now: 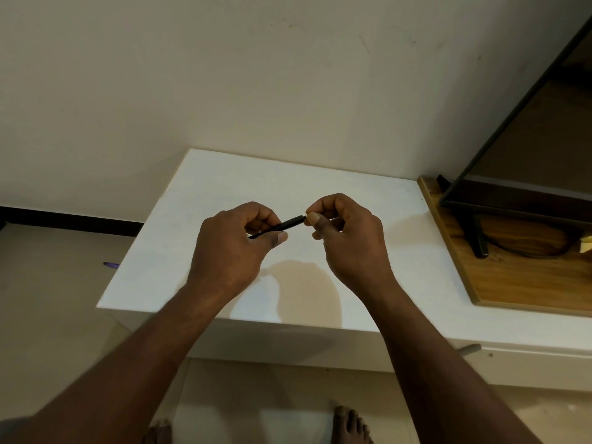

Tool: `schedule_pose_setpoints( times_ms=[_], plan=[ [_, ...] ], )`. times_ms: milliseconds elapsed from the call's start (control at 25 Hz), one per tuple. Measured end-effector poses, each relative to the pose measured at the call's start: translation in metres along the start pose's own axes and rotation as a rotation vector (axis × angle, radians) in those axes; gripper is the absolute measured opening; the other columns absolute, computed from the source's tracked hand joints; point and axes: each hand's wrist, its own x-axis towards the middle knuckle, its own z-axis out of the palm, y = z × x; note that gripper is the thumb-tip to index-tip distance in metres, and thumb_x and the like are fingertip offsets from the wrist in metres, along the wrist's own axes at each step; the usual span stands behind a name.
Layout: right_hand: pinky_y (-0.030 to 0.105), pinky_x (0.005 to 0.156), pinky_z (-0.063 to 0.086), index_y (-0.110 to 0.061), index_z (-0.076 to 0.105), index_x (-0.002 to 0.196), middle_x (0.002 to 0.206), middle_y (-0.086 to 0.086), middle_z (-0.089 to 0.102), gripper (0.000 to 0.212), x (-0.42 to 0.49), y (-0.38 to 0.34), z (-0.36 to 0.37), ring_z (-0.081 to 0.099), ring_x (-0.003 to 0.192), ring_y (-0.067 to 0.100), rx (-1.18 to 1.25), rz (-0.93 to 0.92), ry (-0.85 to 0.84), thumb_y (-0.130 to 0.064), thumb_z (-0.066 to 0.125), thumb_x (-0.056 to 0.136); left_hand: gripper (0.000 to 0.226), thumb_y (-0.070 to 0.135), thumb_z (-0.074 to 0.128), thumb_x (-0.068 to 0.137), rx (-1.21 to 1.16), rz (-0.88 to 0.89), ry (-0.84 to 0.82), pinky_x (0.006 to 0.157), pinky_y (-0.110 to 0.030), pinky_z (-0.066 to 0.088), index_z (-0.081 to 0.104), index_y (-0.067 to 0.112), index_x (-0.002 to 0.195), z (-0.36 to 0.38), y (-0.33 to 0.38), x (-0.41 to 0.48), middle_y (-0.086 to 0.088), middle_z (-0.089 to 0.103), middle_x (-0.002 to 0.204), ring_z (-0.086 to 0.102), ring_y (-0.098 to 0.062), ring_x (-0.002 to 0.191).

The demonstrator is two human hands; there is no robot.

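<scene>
Cream wall [224, 75] fills the whole upper half of the frame, scuffed here and there, with a black skirting strip [64, 219] along its foot at the left edge. Pale floor tiles [48, 299] run down the left side and across the bottom. A white tabletop [224, 187] sits in the middle of the frame, its far edge against the wall. A dark flat screen [544, 123] leans into the upper right corner and stands on a wooden board [512, 283] that lies on the right end of the white top. A black cable [528, 251] curls on the board beside the screen's foot.

Two bare forearms come up from the bottom corners and meet above the tabletop at the centre. The left hand [230, 248] has its fingers curled, thumb pressed to forefinger, and pinches the thin end of a slim black stick [285, 223]. The right hand [349, 241] is curled too and pinches the thicker end between thumb tip and forefinger. The stick spans the gap between the hands, tilted up toward the right, held clear above the white surface just over their shadow.

Bare toes of two feet [350, 424] show at the bottom edge. A small purple object [111, 265] lies on the floor at the left, near the table's edge.
</scene>
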Motion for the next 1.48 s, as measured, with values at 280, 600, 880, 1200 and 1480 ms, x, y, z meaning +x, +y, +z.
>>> schedule_pose_setpoints(
  times_ms=[280, 600, 880, 1200, 1480],
  plan=[
    [0.010, 0.062, 0.048, -0.033, 0.069, 0.089, 0.090, -0.010, 0.078, 0.020, 0.000, 0.001, -0.002, 0.071, 0.075, -0.002, 0.001, 0.066, -0.057, -0.019, 0.068, 0.102, 0.011, 0.030, 0.083, 0.084, 0.066, 0.054, 0.012, 0.070, -0.016, 0.041, 0.075, 0.030, 0.091, -0.002, 0.003, -0.002, 0.018, 0.071, 0.079, 0.064, -0.001, 0.085],
    [0.029, 0.073, 0.055, -0.021, 0.074, 0.091, 0.088, -0.006, 0.082, 0.013, 0.001, 0.002, -0.005, 0.075, 0.074, 0.006, 0.096, 0.155, -0.109, -0.022, 0.068, 0.103, 0.009, 0.029, 0.083, 0.084, 0.075, 0.067, 0.015, 0.069, -0.017, 0.042, 0.077, 0.029, 0.090, -0.002, 0.004, -0.002, 0.017, 0.071, 0.079, 0.063, -0.003, 0.086],
    [0.029, 0.071, 0.056, -0.014, 0.072, 0.088, 0.080, -0.003, 0.081, 0.019, 0.000, 0.001, -0.004, 0.075, 0.073, 0.009, 0.089, 0.193, -0.079, -0.026, 0.068, 0.102, 0.009, 0.029, 0.083, 0.084, 0.093, 0.077, 0.003, 0.068, -0.017, 0.041, 0.077, 0.029, 0.090, -0.002, 0.005, -0.003, 0.016, 0.072, 0.080, 0.063, -0.005, 0.087],
    [0.033, 0.069, 0.055, -0.014, 0.069, 0.081, 0.079, -0.002, 0.080, 0.042, -0.003, -0.001, 0.000, 0.075, 0.071, 0.012, 0.047, 0.181, -0.114, -0.044, 0.055, 0.108, 0.011, 0.032, 0.083, 0.084, 0.112, 0.103, -0.010, 0.069, -0.014, 0.039, 0.078, 0.030, 0.093, -0.001, 0.006, -0.004, 0.016, 0.072, 0.082, 0.062, 0.000, 0.086],
    [0.026, 0.067, 0.054, -0.014, 0.072, 0.097, 0.087, -0.001, 0.081, 0.019, 0.002, 0.000, -0.012, 0.075, 0.074, 0.015, 0.152, 0.176, -0.114, -0.027, 0.060, 0.106, 0.011, 0.031, 0.083, 0.083, 0.084, 0.060, 0.008, 0.069, -0.016, 0.041, 0.078, 0.029, 0.092, -0.003, 0.004, -0.002, 0.018, 0.071, 0.079, 0.063, -0.002, 0.087]
  ],
)
